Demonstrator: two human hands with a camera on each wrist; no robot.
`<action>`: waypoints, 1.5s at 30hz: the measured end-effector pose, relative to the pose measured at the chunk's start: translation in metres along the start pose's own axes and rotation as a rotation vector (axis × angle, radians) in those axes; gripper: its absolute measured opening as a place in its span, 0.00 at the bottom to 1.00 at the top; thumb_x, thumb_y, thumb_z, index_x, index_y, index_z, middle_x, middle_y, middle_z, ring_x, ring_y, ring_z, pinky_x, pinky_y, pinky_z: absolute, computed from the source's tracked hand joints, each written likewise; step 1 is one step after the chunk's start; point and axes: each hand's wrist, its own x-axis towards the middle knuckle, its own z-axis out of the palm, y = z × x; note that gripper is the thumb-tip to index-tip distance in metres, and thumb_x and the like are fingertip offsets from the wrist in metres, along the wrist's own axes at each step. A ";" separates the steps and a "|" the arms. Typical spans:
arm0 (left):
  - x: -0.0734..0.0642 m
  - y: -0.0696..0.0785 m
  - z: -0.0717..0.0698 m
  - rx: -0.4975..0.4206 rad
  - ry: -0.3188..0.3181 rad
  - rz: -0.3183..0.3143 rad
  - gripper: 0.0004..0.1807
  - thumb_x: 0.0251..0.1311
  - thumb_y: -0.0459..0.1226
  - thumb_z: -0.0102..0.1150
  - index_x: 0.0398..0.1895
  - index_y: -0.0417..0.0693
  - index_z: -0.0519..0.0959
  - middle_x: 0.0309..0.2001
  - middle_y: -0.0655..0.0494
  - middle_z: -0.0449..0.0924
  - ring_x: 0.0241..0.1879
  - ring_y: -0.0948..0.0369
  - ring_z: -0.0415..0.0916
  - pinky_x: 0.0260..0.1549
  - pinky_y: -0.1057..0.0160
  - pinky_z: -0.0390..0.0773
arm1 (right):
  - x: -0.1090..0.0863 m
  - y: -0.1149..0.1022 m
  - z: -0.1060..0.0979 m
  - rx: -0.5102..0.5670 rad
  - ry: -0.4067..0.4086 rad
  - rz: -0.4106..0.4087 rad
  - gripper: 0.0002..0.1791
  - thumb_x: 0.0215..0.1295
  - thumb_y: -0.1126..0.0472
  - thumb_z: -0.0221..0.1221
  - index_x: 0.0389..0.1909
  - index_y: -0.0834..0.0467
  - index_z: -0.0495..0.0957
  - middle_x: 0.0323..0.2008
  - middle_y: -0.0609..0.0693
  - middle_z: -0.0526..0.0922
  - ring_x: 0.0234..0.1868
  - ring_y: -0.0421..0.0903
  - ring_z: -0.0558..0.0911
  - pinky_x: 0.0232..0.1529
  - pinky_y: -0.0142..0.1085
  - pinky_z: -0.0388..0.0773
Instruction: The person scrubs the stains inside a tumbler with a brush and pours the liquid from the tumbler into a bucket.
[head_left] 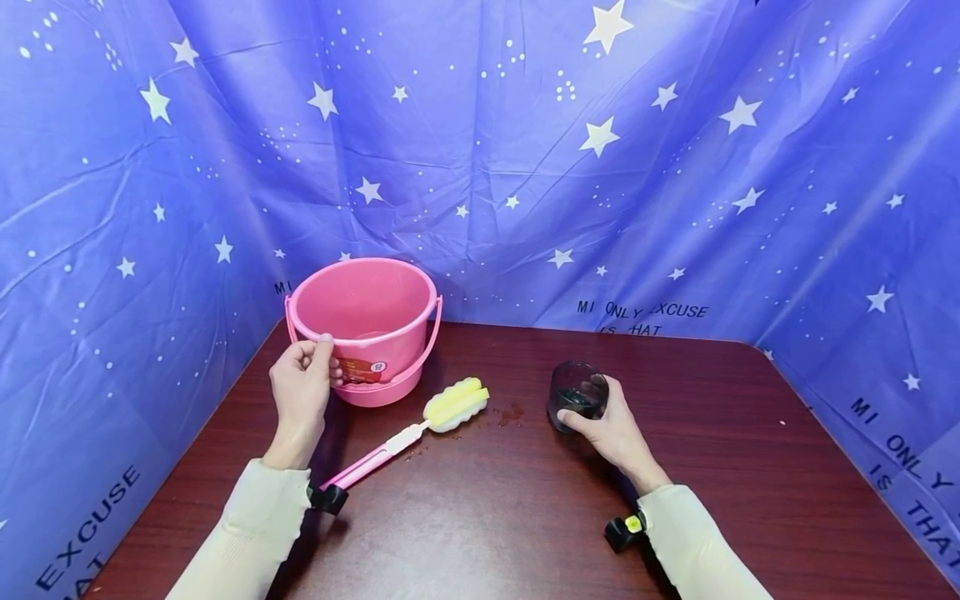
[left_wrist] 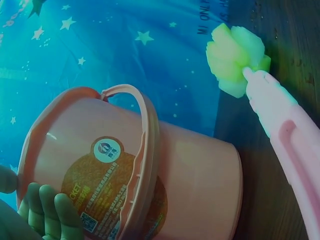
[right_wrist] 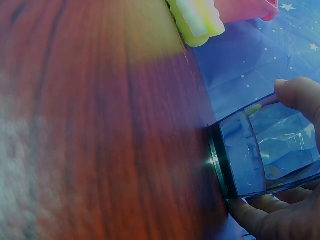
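A pink bucket (head_left: 390,367) with its handle hanging down in front stands at the table's back left. My left hand (head_left: 303,379) is at the bucket's near rim, thumb over the edge and fingers along the outer wall beside the label. On the right, my right hand (head_left: 611,421) grips a clear drinking glass (head_left: 567,385) around its side, thumb nearest me. Some liquid shows in the glass, which stands upright with its base (right_wrist: 220,162) down at the table. Between the hands lies a sponge bottle brush (head_left: 455,406), its yellow-and-white head pointing away and its pink handle towards my left wrist.
The dark red wooden table (head_left: 480,517) carries a few wet drops (head_left: 510,414) near the brush head. A blue star-printed cloth (head_left: 487,167) hangs behind the table and along both sides. Each wrist wears a black camera strap.
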 end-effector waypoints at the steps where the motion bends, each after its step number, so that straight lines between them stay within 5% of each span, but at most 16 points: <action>1: 0.000 0.000 0.000 -0.009 -0.002 -0.006 0.15 0.62 0.41 0.60 0.27 0.37 0.73 0.15 0.60 0.74 0.13 0.67 0.73 0.17 0.71 0.76 | -0.001 -0.003 0.000 0.006 -0.003 0.002 0.48 0.54 0.58 0.70 0.67 0.65 0.50 0.62 0.65 0.66 0.63 0.58 0.68 0.61 0.49 0.63; 9: 0.000 0.001 0.004 -0.074 0.000 -0.053 0.15 0.62 0.39 0.60 0.26 0.37 0.72 0.15 0.59 0.74 0.13 0.67 0.73 0.17 0.70 0.76 | 0.002 0.004 -0.001 -0.010 0.003 -0.002 0.48 0.53 0.56 0.70 0.68 0.64 0.50 0.62 0.64 0.66 0.64 0.56 0.68 0.61 0.48 0.63; 28: -0.001 -0.003 0.006 -0.151 0.003 -0.058 0.12 0.63 0.36 0.58 0.25 0.40 0.72 0.15 0.58 0.75 0.13 0.67 0.73 0.19 0.71 0.77 | 0.005 0.012 0.000 -0.043 0.058 -0.022 0.50 0.49 0.50 0.72 0.67 0.60 0.53 0.60 0.59 0.69 0.62 0.54 0.70 0.60 0.47 0.65; 45: -0.001 -0.003 0.005 -0.134 0.004 -0.045 0.12 0.63 0.37 0.59 0.24 0.41 0.72 0.15 0.59 0.74 0.14 0.68 0.73 0.19 0.72 0.76 | 0.004 0.009 -0.003 -0.075 0.082 -0.035 0.50 0.48 0.49 0.72 0.67 0.59 0.54 0.60 0.59 0.70 0.59 0.54 0.71 0.59 0.47 0.65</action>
